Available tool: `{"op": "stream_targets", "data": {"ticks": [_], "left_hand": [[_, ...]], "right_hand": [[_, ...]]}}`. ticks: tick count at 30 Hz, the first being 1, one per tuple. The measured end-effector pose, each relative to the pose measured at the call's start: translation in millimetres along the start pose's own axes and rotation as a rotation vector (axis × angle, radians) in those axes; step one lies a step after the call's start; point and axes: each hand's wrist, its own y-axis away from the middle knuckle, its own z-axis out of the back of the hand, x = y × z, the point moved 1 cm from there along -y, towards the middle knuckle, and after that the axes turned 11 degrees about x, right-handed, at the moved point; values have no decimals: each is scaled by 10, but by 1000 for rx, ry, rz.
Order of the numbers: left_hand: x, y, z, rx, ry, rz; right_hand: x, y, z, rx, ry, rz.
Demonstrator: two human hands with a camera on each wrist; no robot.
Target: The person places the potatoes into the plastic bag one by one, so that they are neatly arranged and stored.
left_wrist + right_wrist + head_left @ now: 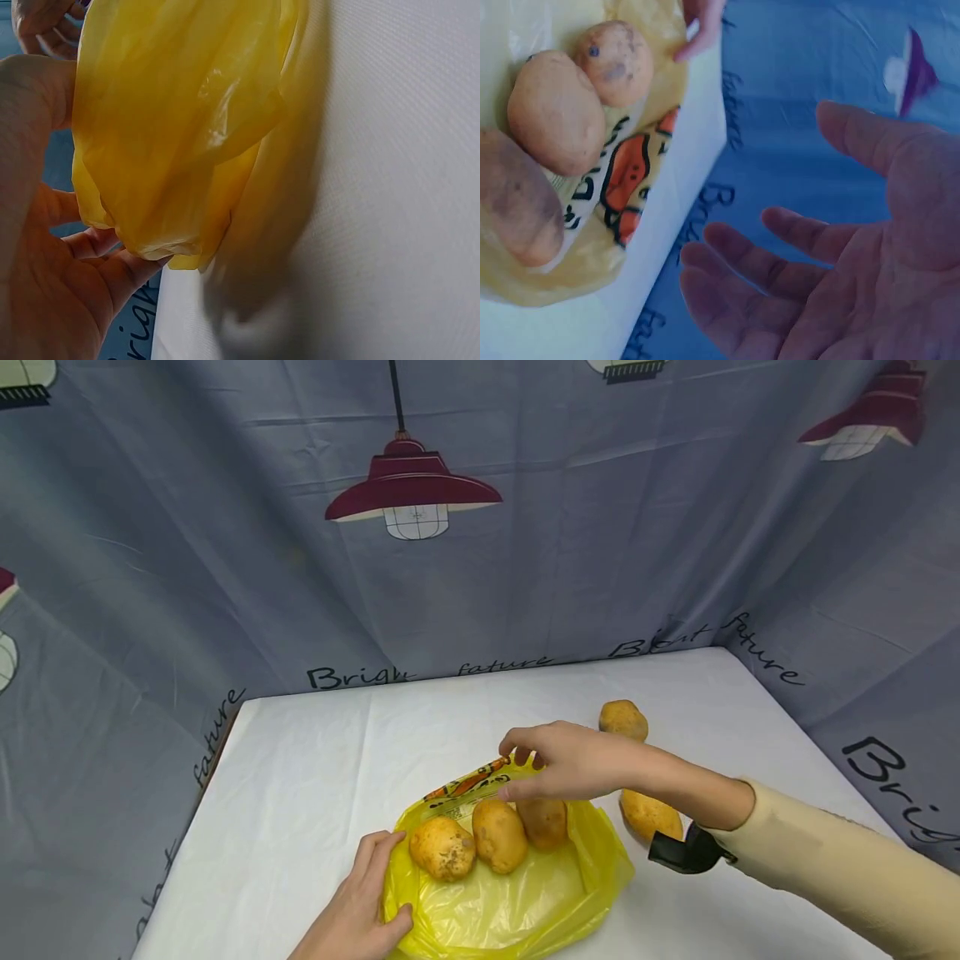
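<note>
You are mid-way through loading potatoes: three lie on the yellow bag (510,885), which your left hand (360,910) grips by its edge at 7 o'clock. Your right hand (562,760) hovers over the bag's far rim, fingers loosely spread and holding nothing. Two loose potatoes (649,814) wait at 3 o'clock; I judge the nearer one needs grasping next.

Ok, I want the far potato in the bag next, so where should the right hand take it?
The far potato lies bare on the white table, apart from the yellow bag and the right hand. Probably best from above, fingers across its narrow middle: it is rounded, lies flat, and nothing crowds its sides.
</note>
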Motion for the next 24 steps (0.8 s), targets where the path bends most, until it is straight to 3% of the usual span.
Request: {"op": "stream_targets", "data": {"ticks": [10,24], "left_hand": [[3,-5,8,10,-5,12],[-3,1,7,51,26,58]], "right_hand": [[-699,327,-73,-21,-538,-39],[-1521,817,-154,-170,-627,-211]]}}
